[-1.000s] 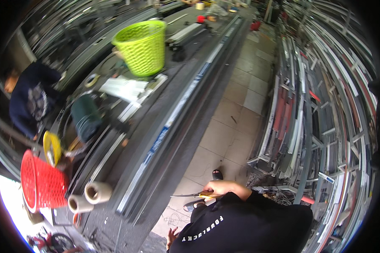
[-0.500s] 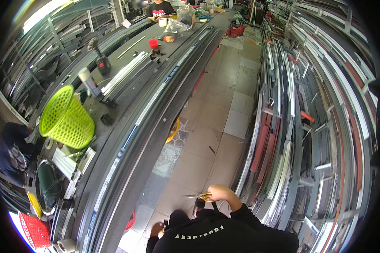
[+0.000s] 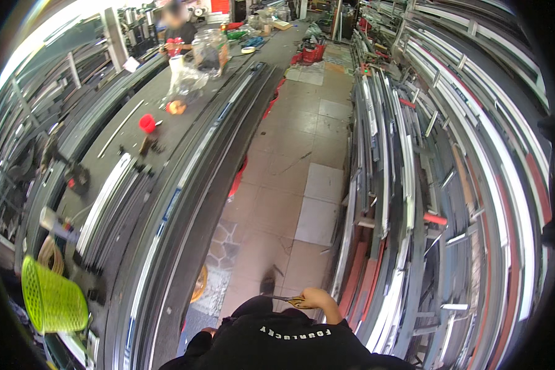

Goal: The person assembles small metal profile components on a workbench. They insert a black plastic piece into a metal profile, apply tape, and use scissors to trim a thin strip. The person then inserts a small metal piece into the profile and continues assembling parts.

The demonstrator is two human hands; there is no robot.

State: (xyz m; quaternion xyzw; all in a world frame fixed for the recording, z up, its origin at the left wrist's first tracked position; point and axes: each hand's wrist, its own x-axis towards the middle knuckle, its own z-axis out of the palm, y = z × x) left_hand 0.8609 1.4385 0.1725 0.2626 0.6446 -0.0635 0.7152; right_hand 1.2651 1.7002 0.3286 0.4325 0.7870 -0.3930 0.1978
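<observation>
Right hand closed around scissors, blades forward, carried clear of body over tiled floor. Left hand: grip unreadable.

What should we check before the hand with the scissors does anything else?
1. Right hand grips the scissors: ok.
2. Scissor blades closed: cannot tell, too small.
3. Left hand free and in sight: cannot tell, mostly hidden by the black shirt.
4. Tiled floor ahead open for walking: ok.
5. Other person far from the scissors: ok, at the far end of the long workbench.
</observation>
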